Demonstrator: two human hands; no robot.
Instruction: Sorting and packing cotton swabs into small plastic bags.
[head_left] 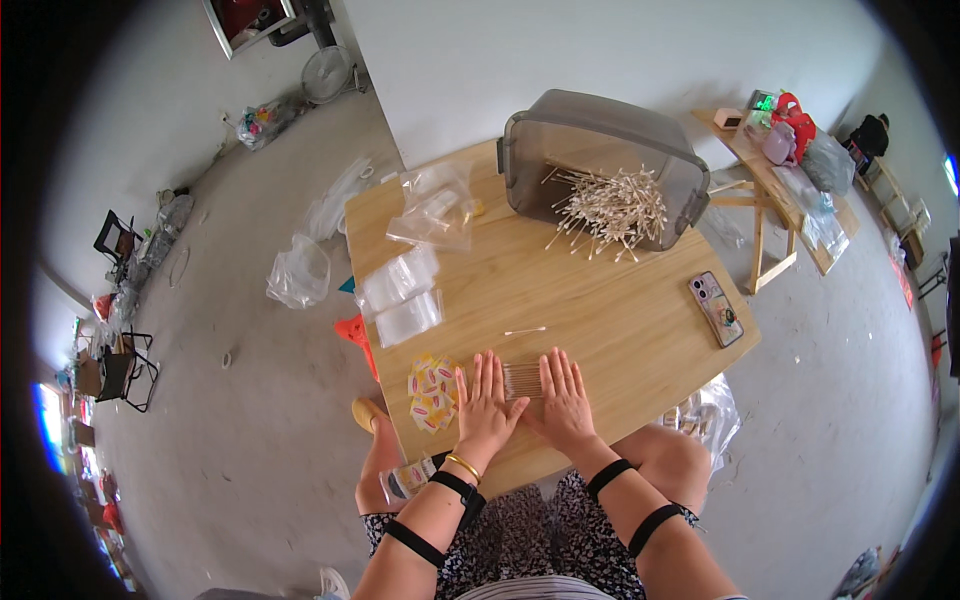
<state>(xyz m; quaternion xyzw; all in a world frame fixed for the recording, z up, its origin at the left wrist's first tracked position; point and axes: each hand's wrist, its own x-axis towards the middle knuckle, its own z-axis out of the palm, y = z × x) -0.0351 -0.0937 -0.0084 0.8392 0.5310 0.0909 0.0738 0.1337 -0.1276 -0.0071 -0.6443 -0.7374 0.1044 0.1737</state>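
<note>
A row of cotton swabs (522,381) lies side by side on the wooden table (590,310). At the row's left end rests my left hand (487,408), laid flat with the fingers stretched out. My right hand (565,400) lies flat at the other end, its fingers also straight. Both palms hide the swab tips, and the thumbs come close together below the row. One loose cotton swab (525,330) lies just beyond the row. Left of my left hand is a spread of small yellow-and-white printed labels (433,393).
A grey translucent bin (600,120) lies tipped at the back, with a heap of cotton swabs (615,205) spilling out. Clear plastic bags (400,290) are stacked at the left. A phone (716,309) lies near the right edge. Beyond stands a side table (770,185) with bags.
</note>
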